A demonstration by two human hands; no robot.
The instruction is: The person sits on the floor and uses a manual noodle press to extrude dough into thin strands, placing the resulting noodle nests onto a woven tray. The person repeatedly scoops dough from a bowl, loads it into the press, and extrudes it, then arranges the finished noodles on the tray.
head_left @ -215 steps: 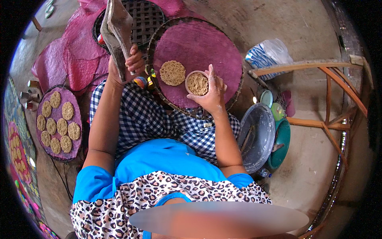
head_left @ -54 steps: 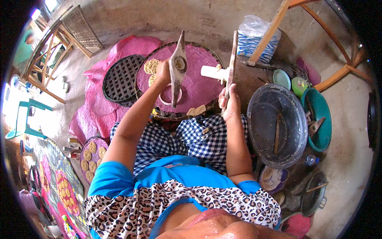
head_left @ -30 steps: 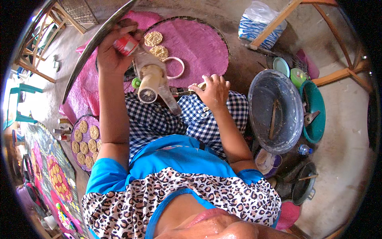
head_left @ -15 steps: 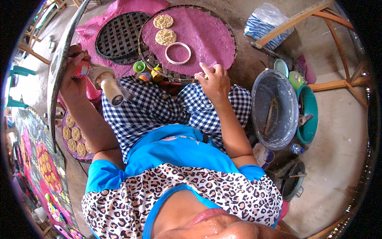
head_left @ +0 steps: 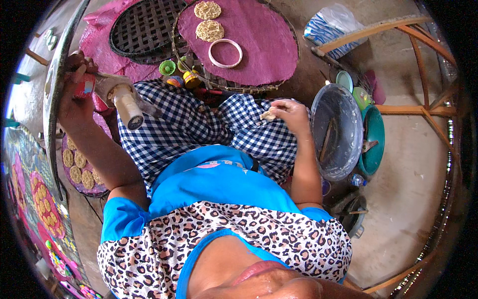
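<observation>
My left hand (head_left: 73,99) is wrapped around a cylindrical hand tool (head_left: 110,88) with a red band and a pale, dough-smeared rod (head_left: 128,108) sticking out. A long dark curved bar (head_left: 54,94) runs right beside that hand. Over my checked lap, my right hand (head_left: 293,115) pinches a small pale lump of dough (head_left: 268,116) between its fingertips. Ahead, two round lacy dough discs (head_left: 209,30) and a white ring (head_left: 225,53) lie on a pink cloth (head_left: 259,45) that covers a round woven tray.
A dark woven tray (head_left: 144,32) sits on pink plastic at the far left. Small colored cups (head_left: 191,78) stand by my knees. To the right are a grey basin (head_left: 341,134) holding a stick, a teal basin (head_left: 376,144) and a wooden frame (head_left: 413,110). More discs (head_left: 79,159) lie at left.
My right hand has drawn back from the pink cloth toward the grey basin, and a lump of dough now shows in its fingers. My left hand still grips the tool. The view has shifted slightly.
</observation>
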